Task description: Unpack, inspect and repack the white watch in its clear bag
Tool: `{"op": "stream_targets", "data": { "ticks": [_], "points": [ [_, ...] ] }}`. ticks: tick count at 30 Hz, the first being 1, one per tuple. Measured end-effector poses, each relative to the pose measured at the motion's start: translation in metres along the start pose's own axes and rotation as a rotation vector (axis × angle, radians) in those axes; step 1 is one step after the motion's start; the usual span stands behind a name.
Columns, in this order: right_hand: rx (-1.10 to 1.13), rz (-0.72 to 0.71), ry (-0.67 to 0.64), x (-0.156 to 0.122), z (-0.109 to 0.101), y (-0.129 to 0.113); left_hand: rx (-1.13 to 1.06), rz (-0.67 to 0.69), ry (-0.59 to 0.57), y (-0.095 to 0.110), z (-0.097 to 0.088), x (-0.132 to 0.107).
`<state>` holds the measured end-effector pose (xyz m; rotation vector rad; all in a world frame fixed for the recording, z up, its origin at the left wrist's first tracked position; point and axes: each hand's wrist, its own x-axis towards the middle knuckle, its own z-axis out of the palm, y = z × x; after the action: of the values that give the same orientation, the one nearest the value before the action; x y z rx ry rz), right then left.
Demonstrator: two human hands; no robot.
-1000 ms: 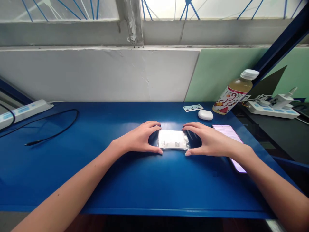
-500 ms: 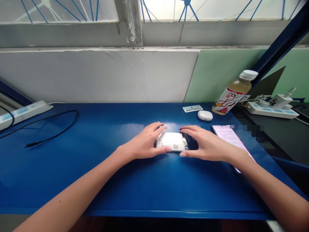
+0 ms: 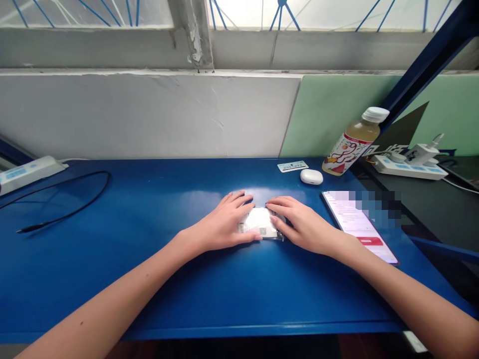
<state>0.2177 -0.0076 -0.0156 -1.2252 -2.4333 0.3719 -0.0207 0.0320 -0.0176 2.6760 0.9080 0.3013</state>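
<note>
A small flat white packet [image 3: 263,219] in clear plastic wrap, with a little printed square on it, lies on the blue table between my hands. My left hand [image 3: 228,222] grips its left end, thumb along the near edge and fingers over the far side. At the other end is my right hand [image 3: 299,224], its thumb resting on the wrap and its fingers curved around the far corner.
Right of my right hand lies a phone [image 3: 348,214] with its screen lit. Behind it are a white earbud case [image 3: 311,176], a printed card [image 3: 293,166] and a drink bottle [image 3: 350,147]. A black cable [image 3: 75,214] and power strip [image 3: 32,174] lie at left; another power strip [image 3: 409,167] sits at right.
My right hand has moved left onto the packet's right end, and its thumb now lies on the wrap. The left hand keeps its grip. The whole view has shifted slightly.
</note>
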Motion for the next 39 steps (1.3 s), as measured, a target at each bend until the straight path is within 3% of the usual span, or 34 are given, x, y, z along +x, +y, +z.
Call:
{"op": "stream_targets", "data": {
  "ticks": [9,23,39],
  "points": [
    [0.036,-0.048,-0.073,-0.001,-0.004,0.004,0.0,0.003,-0.015,0.0,-0.001,0.0],
    [0.142,-0.01,-0.094,-0.003,-0.003,0.006,-0.035,0.002,-0.01,-0.002,0.0,0.0],
    [0.16,-0.003,0.023,-0.005,0.001,0.014,-0.021,0.003,-0.047,-0.002,-0.007,-0.001]
  ]
}}
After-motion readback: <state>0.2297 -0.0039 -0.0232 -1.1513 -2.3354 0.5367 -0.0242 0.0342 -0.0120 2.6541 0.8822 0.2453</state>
